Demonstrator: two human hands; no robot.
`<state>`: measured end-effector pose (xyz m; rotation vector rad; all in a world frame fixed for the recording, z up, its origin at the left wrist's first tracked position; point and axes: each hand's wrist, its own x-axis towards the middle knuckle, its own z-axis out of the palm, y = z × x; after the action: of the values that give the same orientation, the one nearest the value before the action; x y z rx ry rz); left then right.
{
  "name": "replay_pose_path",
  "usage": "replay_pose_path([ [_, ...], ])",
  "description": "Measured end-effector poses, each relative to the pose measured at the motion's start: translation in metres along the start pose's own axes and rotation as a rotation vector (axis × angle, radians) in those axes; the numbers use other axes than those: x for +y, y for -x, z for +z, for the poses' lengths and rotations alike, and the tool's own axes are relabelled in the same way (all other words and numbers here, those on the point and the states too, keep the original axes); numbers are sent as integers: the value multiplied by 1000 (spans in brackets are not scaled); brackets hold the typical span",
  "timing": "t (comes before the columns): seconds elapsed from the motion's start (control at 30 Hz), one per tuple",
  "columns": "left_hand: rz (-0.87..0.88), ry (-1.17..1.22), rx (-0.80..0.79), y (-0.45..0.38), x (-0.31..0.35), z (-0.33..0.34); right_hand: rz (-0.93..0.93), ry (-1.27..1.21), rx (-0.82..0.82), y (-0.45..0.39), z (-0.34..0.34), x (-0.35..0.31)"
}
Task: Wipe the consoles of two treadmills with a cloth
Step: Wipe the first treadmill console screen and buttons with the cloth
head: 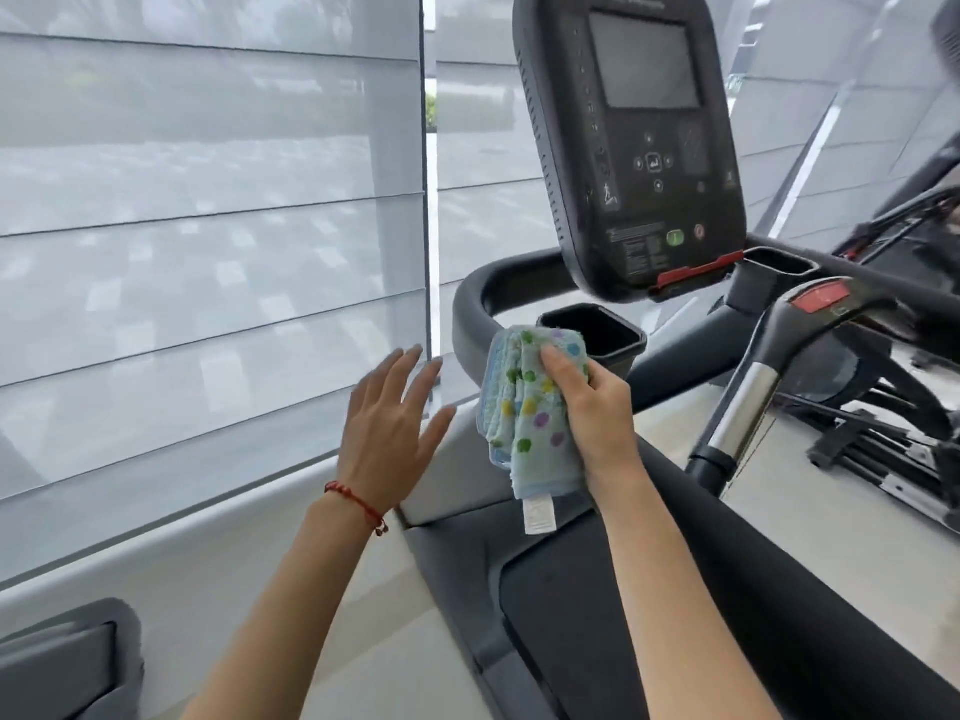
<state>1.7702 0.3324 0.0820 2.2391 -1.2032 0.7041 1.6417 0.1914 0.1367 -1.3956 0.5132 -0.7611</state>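
Head view, items listed from nearest outward: two bare forearms reaching forward, the left wrist bearing a red string bracelet. Left hand, fingers straight and spread, holding nothing, raised in the air just left of the cloth and apart from it. Right hand, fingers and thumb curled round a folded cloth, pale blue-green with coloured dots, a white label hanging from its lower edge; cloth held in the air below the console, not touching it. Beneath the hands, dark treadmill deck and side rail. Behind the cloth, a black cup holder set in the curved grey handrail. Above that, the treadmill console: black, tilted, dark screen, green and red buttons near the bottom, red strip along its lower edge. To the right, a handlebar with a metal grip, other gym equipment beyond. Farthest, window blinds.
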Motion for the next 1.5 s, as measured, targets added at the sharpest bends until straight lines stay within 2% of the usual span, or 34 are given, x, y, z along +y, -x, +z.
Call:
replay_pose_path([
  [0.27, 158, 46, 59, -125, -28, 22, -114, 35, 183, -100, 18, -55],
  [0.57, 281, 104, 146, -227, -14, 48, -197, 120, 299, -192, -21, -109],
  [0.77, 336, 42, 191, -286, -3, 64, -262, 156, 307, -255, -52, -132],
  [1.0, 319, 5, 189, -366, 15, 70, -287, 128, 256, -343, -76, -160],
  [1.3, 370, -95, 242, -441, 19, 89, -408, 248, 173, -433, -57, -176],
  [1.5, 352, -109, 288, -467, 13, 104, -523, 424, 188, -467, -50, -173],
])
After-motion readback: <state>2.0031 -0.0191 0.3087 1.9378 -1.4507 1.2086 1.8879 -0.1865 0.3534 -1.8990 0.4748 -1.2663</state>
